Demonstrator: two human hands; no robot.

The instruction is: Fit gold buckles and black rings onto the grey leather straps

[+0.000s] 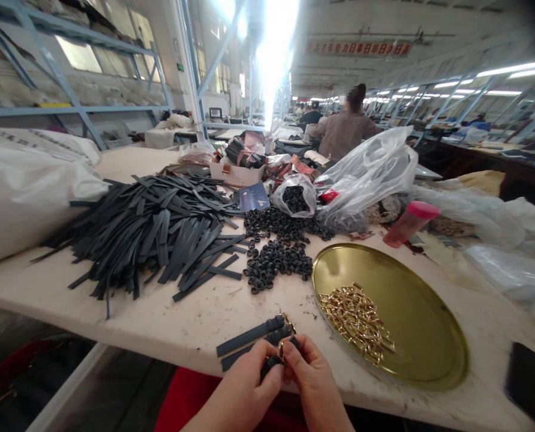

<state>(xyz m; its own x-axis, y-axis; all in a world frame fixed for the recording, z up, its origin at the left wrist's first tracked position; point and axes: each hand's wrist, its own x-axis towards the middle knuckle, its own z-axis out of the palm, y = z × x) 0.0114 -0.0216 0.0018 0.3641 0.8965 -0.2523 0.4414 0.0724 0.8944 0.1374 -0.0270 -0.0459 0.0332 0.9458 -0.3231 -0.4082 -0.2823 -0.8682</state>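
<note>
Both hands meet at the near edge of the counter (195, 324), just in front of the round brass tray (429, 312). Left hand (245, 384) and right hand (310, 375) are pinched narrow, fingertips together, around a dark strap (271, 362) with a small gold buckle (280, 351) at its end; how the buckle sits on the strap is too small to tell. Just beyond the hands, beside the tray's near left rim, two finished straps (252, 339) lie side by side on the counter, gold fittings at their tray-side ends.

Inside the tray, toward its left side, lies a heap of gold buckles (357, 321). Behind the tray's far left rim spreads a pile of small black loops (276, 258), with more of them in a clear bag (295, 198) farther back. Well left of the tray sits a big loose pile of dark straps (159, 234). A pink-capped bottle (409, 223) lies just behind the tray's far rim. Far behind the tray, another person (343, 129) sits facing away.
</note>
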